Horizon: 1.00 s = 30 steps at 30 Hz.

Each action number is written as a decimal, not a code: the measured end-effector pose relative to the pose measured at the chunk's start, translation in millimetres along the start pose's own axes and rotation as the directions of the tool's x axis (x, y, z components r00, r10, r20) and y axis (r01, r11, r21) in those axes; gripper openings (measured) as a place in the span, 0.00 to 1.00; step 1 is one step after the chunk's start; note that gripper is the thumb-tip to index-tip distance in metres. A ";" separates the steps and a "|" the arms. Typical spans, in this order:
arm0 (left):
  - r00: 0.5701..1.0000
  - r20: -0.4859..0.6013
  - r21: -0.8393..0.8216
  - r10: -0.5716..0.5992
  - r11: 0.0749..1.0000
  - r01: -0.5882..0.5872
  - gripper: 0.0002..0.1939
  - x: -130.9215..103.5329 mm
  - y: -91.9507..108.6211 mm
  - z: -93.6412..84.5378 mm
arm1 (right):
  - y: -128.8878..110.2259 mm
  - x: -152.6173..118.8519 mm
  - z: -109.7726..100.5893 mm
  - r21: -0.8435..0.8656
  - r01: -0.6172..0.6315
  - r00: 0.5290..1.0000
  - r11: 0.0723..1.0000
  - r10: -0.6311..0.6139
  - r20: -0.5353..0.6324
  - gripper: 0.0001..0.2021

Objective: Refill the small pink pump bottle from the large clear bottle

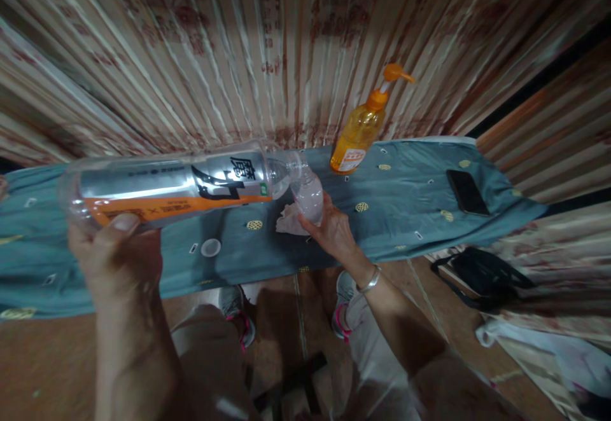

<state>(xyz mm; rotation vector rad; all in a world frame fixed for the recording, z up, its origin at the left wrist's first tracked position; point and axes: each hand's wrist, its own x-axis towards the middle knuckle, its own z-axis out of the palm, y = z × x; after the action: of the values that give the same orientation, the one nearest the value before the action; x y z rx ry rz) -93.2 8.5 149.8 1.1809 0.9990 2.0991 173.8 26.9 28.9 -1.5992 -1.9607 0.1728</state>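
My left hand is closed around the base end of a large clear plastic bottle with a silver and orange label. The bottle lies tipped almost level, its neck pointing right. At its mouth is a small clear container, tilted, with its open end meeting the bottle's mouth. My right hand grips this container from the right side, fingers wrapped round it. Under the container, a crumpled whitish tissue rests on the cloth. A round whitish lid lies flat on the cloth, below the bottle.
A blue-green patterned cloth covers the narrow table. An orange pump bottle stands at the back, and a black phone lies to the right. Behind hangs a pleated curtain. A black bag sits lower right.
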 end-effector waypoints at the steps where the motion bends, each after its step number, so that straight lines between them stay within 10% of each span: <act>1: 1.000 0.009 -0.001 0.007 1.000 -0.007 0.37 0.3 -0.5 -1.2 | 0.3 -0.1 0.4 -0.002 0.004 1.000 1.000 -0.004 -0.003 0.38; 30: 0.997 0.076 0.042 0.024 0.999 -0.027 0.27 -0.7 -1.9 -5.8 | 1.3 -0.2 1.0 0.008 0.026 0.999 1.000 -0.026 -0.031 0.38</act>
<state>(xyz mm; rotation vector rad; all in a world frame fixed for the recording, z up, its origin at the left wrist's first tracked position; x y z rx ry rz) -97.7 7.1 145.9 1.2910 1.0036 2.0455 174.4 27.4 27.4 -1.5619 -1.9538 0.1449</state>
